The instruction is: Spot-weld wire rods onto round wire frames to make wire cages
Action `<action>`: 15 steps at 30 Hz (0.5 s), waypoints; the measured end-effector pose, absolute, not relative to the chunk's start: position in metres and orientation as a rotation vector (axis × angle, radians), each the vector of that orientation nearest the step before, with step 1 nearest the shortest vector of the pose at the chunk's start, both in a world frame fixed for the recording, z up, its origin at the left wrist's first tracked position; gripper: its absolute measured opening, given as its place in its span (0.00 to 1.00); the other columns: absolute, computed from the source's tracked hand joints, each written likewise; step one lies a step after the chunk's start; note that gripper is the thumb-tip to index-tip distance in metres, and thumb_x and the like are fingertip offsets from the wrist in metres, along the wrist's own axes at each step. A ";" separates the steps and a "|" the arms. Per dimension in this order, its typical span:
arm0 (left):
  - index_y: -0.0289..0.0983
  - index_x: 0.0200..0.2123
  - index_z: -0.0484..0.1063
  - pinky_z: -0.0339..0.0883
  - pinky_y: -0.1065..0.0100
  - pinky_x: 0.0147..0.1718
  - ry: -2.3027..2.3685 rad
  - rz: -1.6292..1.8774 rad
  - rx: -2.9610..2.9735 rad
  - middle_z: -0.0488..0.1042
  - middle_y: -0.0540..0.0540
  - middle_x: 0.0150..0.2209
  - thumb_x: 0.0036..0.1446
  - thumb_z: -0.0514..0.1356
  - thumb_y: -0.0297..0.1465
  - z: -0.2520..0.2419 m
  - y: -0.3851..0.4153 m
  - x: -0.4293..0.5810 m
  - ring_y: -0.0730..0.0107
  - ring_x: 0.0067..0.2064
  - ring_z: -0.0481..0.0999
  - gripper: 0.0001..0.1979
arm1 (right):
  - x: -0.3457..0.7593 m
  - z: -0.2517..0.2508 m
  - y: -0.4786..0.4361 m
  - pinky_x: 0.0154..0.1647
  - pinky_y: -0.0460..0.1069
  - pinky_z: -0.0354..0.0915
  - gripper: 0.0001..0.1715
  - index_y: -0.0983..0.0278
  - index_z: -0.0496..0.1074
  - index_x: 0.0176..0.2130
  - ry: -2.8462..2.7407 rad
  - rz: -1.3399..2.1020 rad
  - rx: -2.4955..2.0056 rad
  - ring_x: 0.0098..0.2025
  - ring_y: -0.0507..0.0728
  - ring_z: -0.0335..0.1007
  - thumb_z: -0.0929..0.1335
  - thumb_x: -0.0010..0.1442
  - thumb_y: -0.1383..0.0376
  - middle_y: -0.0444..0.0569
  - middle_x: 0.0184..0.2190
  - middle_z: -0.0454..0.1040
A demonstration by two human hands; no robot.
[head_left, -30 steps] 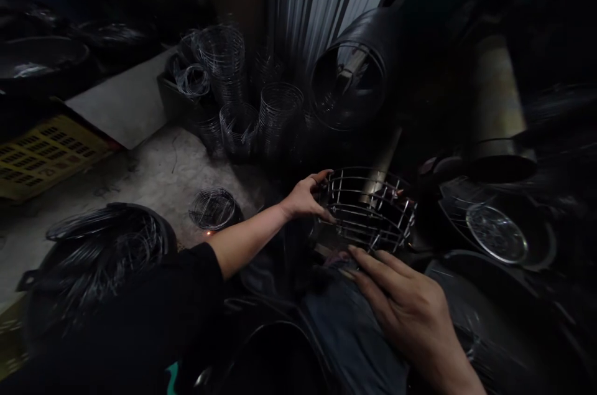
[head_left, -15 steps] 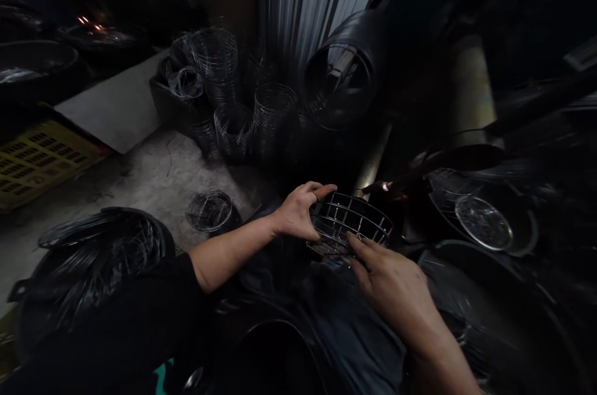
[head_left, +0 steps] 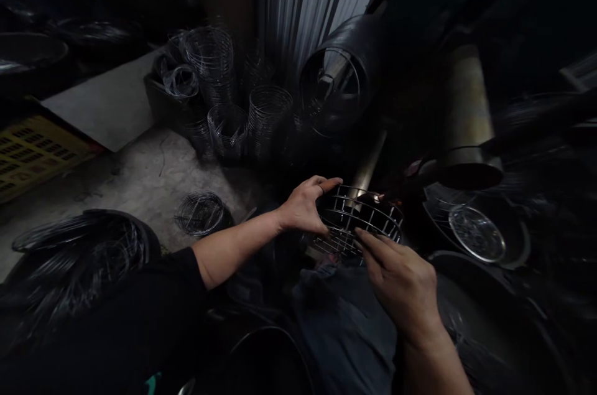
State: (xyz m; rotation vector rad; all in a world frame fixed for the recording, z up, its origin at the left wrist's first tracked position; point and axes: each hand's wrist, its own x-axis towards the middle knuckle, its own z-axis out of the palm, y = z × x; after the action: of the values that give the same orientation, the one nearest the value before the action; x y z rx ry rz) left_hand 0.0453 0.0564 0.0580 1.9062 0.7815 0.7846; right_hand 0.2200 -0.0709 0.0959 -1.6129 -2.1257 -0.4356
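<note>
Over the dark blue cloth (head_left: 345, 326), the right hand (head_left: 405, 280) holds its fingers straight and close together, tips at the near side of the wire basket (head_left: 362, 221); whether they pinch it, I cannot tell. The basket, between both hands, has shifted slightly right since half a second ago. The left hand (head_left: 305, 208) keeps hold of its left side, thumb and fingers spread. Beyond, the pole (head_left: 368, 171) now shows its lower end inside the far rim. Farther back, the wire stacks (head_left: 270, 115) stand as before
</note>
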 end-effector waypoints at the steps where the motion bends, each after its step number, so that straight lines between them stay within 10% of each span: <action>1: 0.42 0.59 0.62 0.66 0.58 0.54 0.780 0.786 1.898 0.63 0.45 0.51 0.26 0.72 0.30 0.058 0.059 0.048 0.57 0.51 0.69 0.50 | 0.222 0.097 -0.068 0.32 0.47 0.66 0.15 0.64 0.78 0.41 -2.120 -0.433 -1.622 0.31 0.55 0.75 0.62 0.64 0.66 0.48 0.33 0.79; 15: 0.38 0.59 0.63 0.68 0.61 0.51 0.824 0.737 1.851 0.63 0.44 0.50 0.23 0.73 0.30 0.060 0.079 0.063 0.57 0.50 0.69 0.52 | 0.234 0.096 -0.048 0.32 0.48 0.67 0.15 0.64 0.78 0.41 -2.019 -0.318 -1.692 0.33 0.57 0.76 0.63 0.63 0.64 0.50 0.35 0.79</action>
State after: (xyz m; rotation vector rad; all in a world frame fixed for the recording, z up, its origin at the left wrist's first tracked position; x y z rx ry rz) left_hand 0.0631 0.0790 0.0597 1.8505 0.8242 0.7374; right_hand 0.2340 -0.0481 0.0962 -1.6920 -2.0186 -0.3182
